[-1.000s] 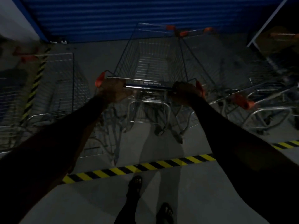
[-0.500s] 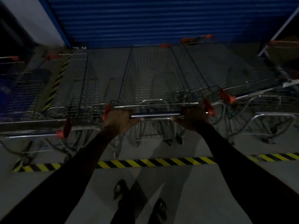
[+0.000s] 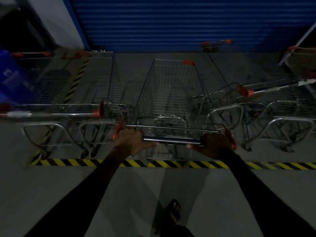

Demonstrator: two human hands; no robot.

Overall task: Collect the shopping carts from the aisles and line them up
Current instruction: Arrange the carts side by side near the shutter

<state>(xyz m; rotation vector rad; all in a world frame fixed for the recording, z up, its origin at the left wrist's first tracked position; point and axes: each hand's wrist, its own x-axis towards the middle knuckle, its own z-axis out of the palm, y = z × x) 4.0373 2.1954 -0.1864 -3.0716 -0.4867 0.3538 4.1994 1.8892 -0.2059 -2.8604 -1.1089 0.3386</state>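
Parking step: both hands, left hand (image 3: pixel 135 142) and right hand (image 3: pixel 213 145), wrapped around the cart handle (image 3: pixel 171 140). Next, probably straight toward twelve o'clock, between carts at nine (image 3: pixel 95 93) and three (image 3: pixel 266 103).

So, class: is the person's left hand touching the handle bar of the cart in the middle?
Touching. The head view shows the left hand wrapped around the handle bar at its left end.

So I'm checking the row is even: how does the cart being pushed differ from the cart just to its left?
The pushed cart has both hands on its handle, left hand and right hand; the left cart is untouched. The pushed cart's handle sits nearer the striped floor tape than the left cart's handle does, so it is not level yet. Both are empty wire carts with orange handle ends, facing the blue shutter.
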